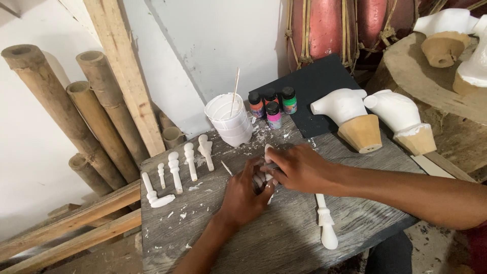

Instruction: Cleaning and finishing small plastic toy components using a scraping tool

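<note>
Head view, looking down: both hands meet at the middle of the grey tabletop [284,238]. The left hand [243,195] and the right hand [299,167] are both clasped around one white turned spindle [267,152], its tip poking out above the fingers. Another white spindle [324,223] lies just beside the right wrist. A row of white turned pieces [177,170] rests to the left, a white cup with a stick [229,119] and four small paint bottles [273,105] sit behind.
</note>
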